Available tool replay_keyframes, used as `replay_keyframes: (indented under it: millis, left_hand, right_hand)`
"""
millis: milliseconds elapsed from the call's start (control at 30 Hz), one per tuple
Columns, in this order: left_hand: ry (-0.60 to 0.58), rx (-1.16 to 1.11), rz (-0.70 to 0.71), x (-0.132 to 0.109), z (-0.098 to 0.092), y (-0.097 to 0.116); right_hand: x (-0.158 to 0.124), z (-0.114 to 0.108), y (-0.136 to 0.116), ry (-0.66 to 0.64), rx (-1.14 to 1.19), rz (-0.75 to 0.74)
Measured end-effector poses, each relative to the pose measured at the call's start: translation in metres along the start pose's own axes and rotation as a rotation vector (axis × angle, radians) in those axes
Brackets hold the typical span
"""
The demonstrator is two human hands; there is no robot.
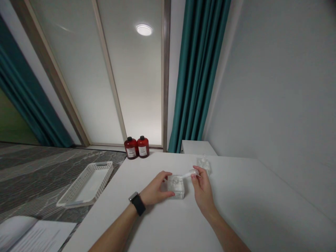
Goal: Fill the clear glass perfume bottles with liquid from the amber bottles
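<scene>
A square clear bottle stands on the white table with a round opening on top. My left hand is wrapped round its left side, thumb at the front and fingers behind. My right hand pinches a whitish translucent piece with a rounded end and a narrow stem. That stem points left toward the bottle's top; whether they touch, I cannot tell. Just behind my right hand, a second clear container stands partly hidden by the fingers.
Two red bottles with black caps and white labels stand at the table's far left corner. A white perforated basket lies beyond the left edge, with an open book nearer me. A white cabinet sits behind the table.
</scene>
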State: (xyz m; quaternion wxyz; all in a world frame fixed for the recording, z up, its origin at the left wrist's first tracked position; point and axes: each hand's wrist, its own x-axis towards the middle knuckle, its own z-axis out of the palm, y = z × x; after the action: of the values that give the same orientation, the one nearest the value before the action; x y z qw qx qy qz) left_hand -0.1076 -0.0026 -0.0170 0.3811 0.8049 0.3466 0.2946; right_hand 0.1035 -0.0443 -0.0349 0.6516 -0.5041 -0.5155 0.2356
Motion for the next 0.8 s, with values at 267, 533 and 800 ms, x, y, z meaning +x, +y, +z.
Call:
replay_keyframes:
  millis: [267,533,800]
  left_hand:
    - [-0.011,0.005,0.027,0.001,-0.002,-0.004]
    - [-0.027,0.005,0.015,0.001,-0.003,-0.004]
    - [-0.025,-0.012,0.018,0.000,-0.003,-0.004]
  right_hand:
    - [0.000,-0.001,-0.001,-0.031,-0.006,-0.010]
    - [0.007,-0.008,0.002,-0.061,-0.012,-0.029]
    - [0.007,-0.012,-0.007,-0.053,-0.069,-0.071]
